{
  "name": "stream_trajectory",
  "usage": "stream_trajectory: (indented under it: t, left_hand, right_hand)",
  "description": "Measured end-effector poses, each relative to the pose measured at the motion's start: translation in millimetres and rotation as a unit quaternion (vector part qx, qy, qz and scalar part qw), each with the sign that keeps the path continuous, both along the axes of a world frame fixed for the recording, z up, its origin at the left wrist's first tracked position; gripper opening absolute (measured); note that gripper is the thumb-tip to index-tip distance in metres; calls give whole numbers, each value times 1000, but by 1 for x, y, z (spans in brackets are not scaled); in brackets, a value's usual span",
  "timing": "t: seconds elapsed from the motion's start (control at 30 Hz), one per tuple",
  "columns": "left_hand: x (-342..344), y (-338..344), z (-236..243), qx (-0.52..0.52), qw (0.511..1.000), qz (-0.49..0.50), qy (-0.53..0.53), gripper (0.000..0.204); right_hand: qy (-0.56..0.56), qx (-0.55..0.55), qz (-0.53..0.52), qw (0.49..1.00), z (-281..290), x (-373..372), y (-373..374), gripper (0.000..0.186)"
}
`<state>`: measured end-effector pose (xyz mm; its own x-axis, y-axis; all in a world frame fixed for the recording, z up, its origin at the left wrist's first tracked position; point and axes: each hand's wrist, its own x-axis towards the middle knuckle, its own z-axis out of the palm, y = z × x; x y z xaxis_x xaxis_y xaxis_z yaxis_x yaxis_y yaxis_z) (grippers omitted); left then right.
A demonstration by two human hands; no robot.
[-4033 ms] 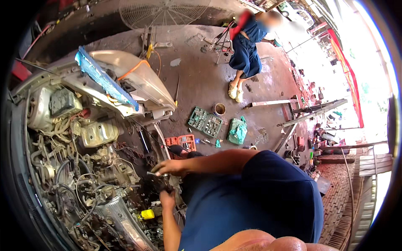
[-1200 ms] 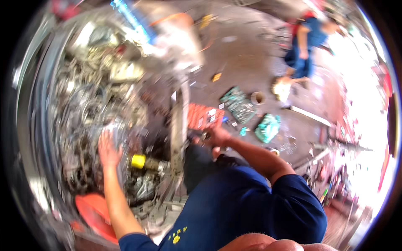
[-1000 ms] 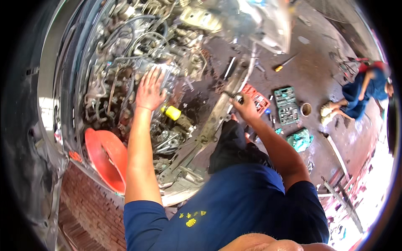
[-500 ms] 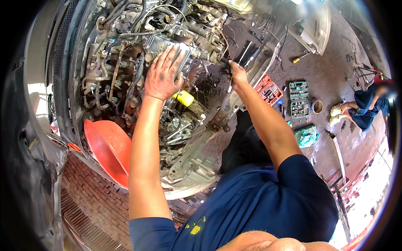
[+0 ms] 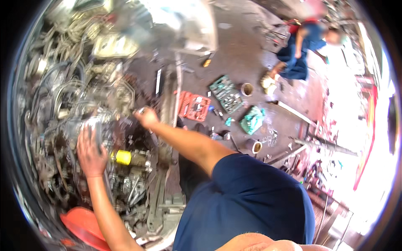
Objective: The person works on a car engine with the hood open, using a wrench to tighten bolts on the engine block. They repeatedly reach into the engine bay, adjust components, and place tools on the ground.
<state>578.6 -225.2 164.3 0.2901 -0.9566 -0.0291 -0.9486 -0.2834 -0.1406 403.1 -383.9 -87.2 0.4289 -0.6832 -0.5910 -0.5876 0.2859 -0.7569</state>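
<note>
Fingers spread, my left hand [image 5: 91, 157] lies flat on a pale, box-shaped cover [image 5: 93, 124] on top of the car engine [image 5: 67, 100]. My right hand [image 5: 147, 118] is closed in a fist at the engine's right side, near the front crossmember [image 5: 167, 104]. A small shiny bit shows at its fingers, but blur hides what it grips. A yellow cylinder [image 5: 123, 157] sits on the engine just right of my left hand. Beside my left forearm lies a red plastic bowl or funnel [image 5: 86, 226].
On the floor to the right lie a red tool case [image 5: 194, 106], a green socket case [image 5: 226, 94], a teal plastic bag [image 5: 253, 120] and two cans, one being a brown-filled can [image 5: 246, 89]. Another person [image 5: 295, 54] is crouched or seated farther off. A long bar [image 5: 295, 113] lies beyond the bag.
My view has swung to the right, so the engine and both hands appear farther left and the picture is blurred. My left hand stays flat on the cover; my right hand stays closed.
</note>
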Motion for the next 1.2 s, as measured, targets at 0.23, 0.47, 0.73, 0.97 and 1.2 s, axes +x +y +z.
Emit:
stream_trajectory:
  t: [0.23,0.47,0.73,0.97,1.2]
  left_hand:
    - [-8,-16,5,-24,998,-45,-19,78]
    - [-8,-13,4,5,999,-32,-43,78]
    - [-11,-7,11,1,999,-24,-47,77]
    - [0,-19,13,12,1000,-6,12,71]
    - [7,-5,10,-69,995,-50,44,72]
  right_hand:
    - [-81,85,-118,986,9,-3,-6,57]
    - [-102,157,-13,982,33,-36,2,70]
    - [19,134,68,989,5,-56,46,64]
    - [63,253,15,965,7,-66,61,62]
    - [36,145,-99,984,-24,-50,94,39]
